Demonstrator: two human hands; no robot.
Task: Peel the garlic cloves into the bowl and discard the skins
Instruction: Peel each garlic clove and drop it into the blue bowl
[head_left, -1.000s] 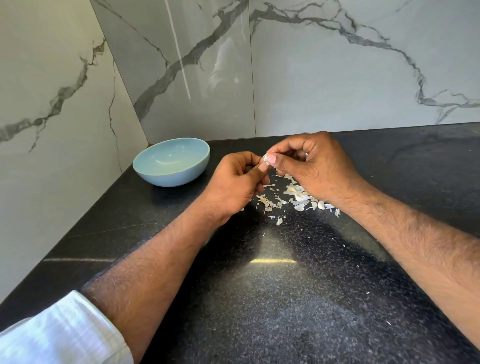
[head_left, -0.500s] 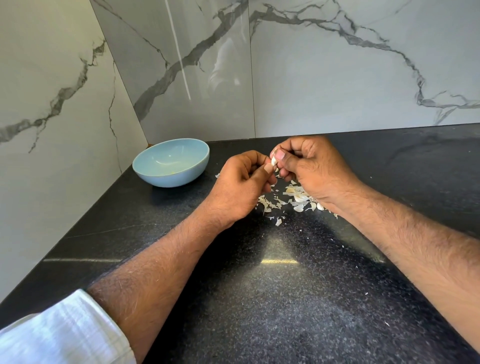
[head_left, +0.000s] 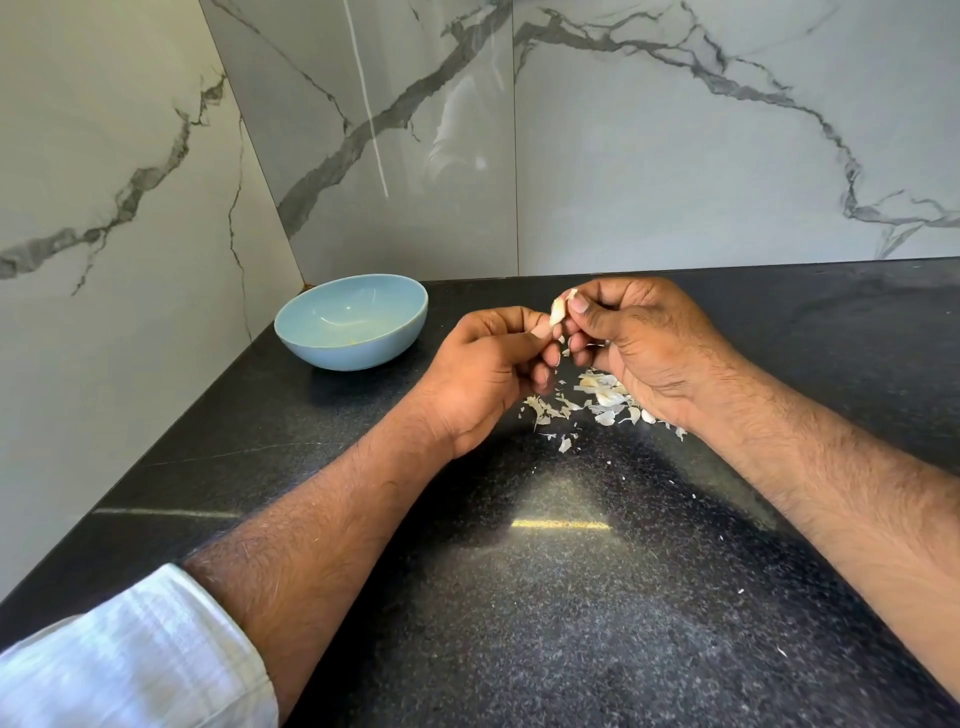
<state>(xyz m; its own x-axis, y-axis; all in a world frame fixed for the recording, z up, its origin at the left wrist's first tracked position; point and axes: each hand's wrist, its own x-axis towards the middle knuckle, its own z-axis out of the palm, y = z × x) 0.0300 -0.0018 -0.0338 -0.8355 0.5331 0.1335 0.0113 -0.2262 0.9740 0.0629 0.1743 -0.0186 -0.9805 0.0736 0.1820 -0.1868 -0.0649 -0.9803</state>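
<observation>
In the head view, your left hand (head_left: 485, 371) and right hand (head_left: 641, 345) meet just past the centre of the black desk (head_left: 519, 597), and both pinch one garlic clove (head_left: 558, 310) between thumb and fingertips. Each grip is narrow and closed on the clove: the left thumb braces it from below, and the right thumb and forefinger nip its upper end, most likely to catch the papery skin and pull it away. The clove is held off the desk, above the pile, so loose flakes probably drop onto what is already there.

The garlic skins (head_left: 597, 397) lie scattered on the desk directly under your hands, reaching toward 5 o'clock beneath the right wrist. The light blue bowl (head_left: 402, 306) stands at 9 o'clock from the hands, near the marble wall corner, close enough for a short reach. Its inside looks nearly bare; I cannot tell if any clove lies in it.

Compared with half a second ago, the clove shows more between your fingertips and sits a little higher, with the right thumb now at its tip. The bowl and the skins have not moved.
</observation>
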